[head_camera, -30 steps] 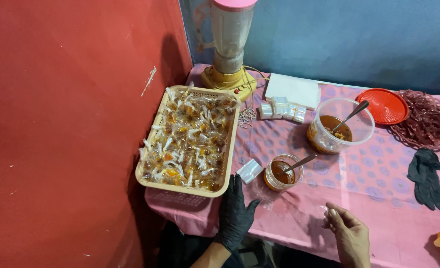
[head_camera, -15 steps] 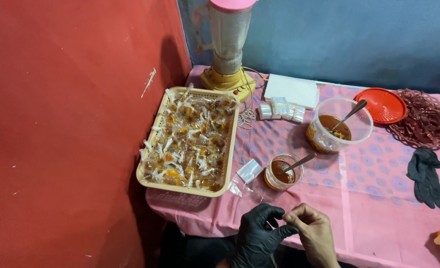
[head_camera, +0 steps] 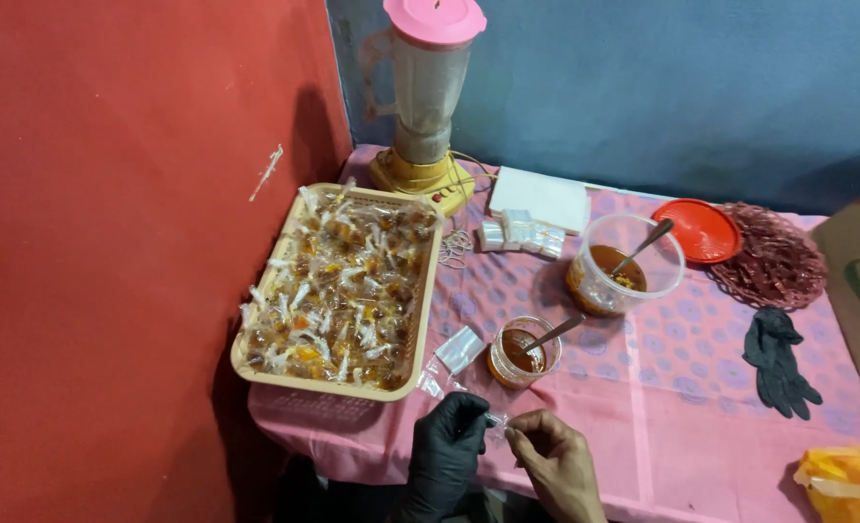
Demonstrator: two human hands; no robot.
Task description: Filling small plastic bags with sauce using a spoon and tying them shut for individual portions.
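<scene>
My left hand (head_camera: 449, 447), in a black glove, and my bare right hand (head_camera: 558, 463) meet at the near edge of the pink table (head_camera: 701, 387). Both pinch a small clear plastic bag (head_camera: 496, 423) between their fingertips. Just beyond them stands a small clear cup (head_camera: 522, 353) of brown sauce with a spoon in it. Loose clear bags (head_camera: 457, 351) lie to the cup's left. A beige tray (head_camera: 428, 320) heaped with several tied sauce packets sits at the left.
A larger clear tub (head_camera: 624, 263) of brown sauce with a spoon stands mid-table. Behind it are a blender (head_camera: 428, 97) with a pink lid, a white pad (head_camera: 540, 199), a red lid (head_camera: 699, 230) and a dark red mat (head_camera: 774, 257). A black glove (head_camera: 777, 360) and a yellow packet (head_camera: 851, 484) lie right.
My hands came together from apart: the gloved left hand left the table by the tray, and the right hand moved left to meet it on the small bag.
</scene>
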